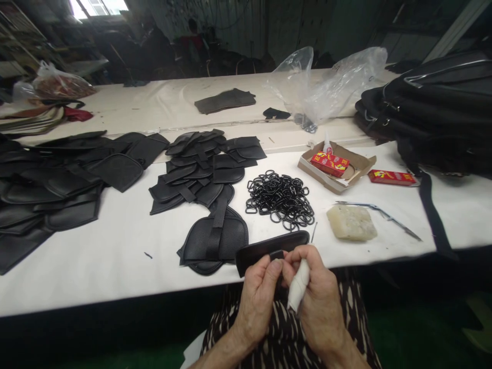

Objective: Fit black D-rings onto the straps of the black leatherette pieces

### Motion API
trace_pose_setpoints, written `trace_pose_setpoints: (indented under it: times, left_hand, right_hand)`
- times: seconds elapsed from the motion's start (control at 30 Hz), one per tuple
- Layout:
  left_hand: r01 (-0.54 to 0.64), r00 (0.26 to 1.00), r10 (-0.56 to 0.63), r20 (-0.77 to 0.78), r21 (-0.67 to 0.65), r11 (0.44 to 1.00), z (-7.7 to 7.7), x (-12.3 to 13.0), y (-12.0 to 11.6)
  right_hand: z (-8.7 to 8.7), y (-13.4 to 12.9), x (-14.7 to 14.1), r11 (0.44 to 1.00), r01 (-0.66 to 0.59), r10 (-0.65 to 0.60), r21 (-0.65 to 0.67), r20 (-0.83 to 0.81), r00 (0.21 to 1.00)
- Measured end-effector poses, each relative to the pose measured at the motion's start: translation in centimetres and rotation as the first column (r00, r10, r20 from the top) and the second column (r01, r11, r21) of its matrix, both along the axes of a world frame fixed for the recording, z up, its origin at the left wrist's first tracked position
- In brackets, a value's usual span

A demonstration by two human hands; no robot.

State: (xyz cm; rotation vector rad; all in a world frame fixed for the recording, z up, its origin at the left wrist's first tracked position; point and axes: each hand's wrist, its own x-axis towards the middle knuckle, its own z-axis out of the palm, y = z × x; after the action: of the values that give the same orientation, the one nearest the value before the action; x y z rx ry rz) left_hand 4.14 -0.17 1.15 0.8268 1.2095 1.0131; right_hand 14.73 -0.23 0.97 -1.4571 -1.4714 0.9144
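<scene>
At the table's front edge, my left hand (261, 292) pinches a black leather flap piece (272, 245) by the short strap on it. Closed around an awl with a white-wrapped handle (299, 287), my right hand (321, 292) has its fingertips at the same strap. A thin metal shaft rises above the right fingers. The fingers hide what lies between them at the strap. Just beyond the hands is a heap of black metal D-rings (280, 197). Left of the held piece, stacked black flap pieces with straps (215, 238) lie on the white tabletop (126, 261).
More black leather pieces (69, 179) cover the left side. To the right are a yellowish block (351, 223), metal tweezers (388, 216), a cardboard tray (338, 184) with a red box, and another red box (392, 178). Black bags (442, 102) and clear plastic bags (326, 87) stand behind.
</scene>
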Motion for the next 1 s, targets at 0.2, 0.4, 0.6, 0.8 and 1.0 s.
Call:
trace_pose_setpoints:
  times: [0.2,0.4,0.6,0.8,1.0]
  left_hand:
    - [0.007,0.999,-0.006,-0.050,0.011,1.000,-0.1,-0.3,0.1]
    - [-0.003,1.000,0.004,-0.029,0.014,1.000,-0.1,-0.5,0.2]
    - [0.028,0.954,-0.006,0.299,-0.070,0.997,-0.1,-0.8,0.6]
    - [0.038,0.909,0.058,0.412,-0.219,0.975,0.6,-1.4,0.9]
    - [0.014,0.903,0.103,0.417,-0.268,0.963,1.3,-1.5,0.8]
  right_hand:
    - [0.5,-0.1,-0.3,1.000,-0.007,0.007,-0.006,-0.002,1.000]
    - [0.5,-0.2,0.5,0.954,0.024,-0.059,0.300,0.110,0.992]
    - [1.2,2.0,1.9,0.978,0.023,-0.035,0.207,0.054,0.998]
    - [1.8,2.9,1.6,0.989,0.072,-0.074,0.132,0.012,0.997]
    - [1.8,2.5,1.4,0.980,0.077,-0.080,0.183,0.007,0.997]
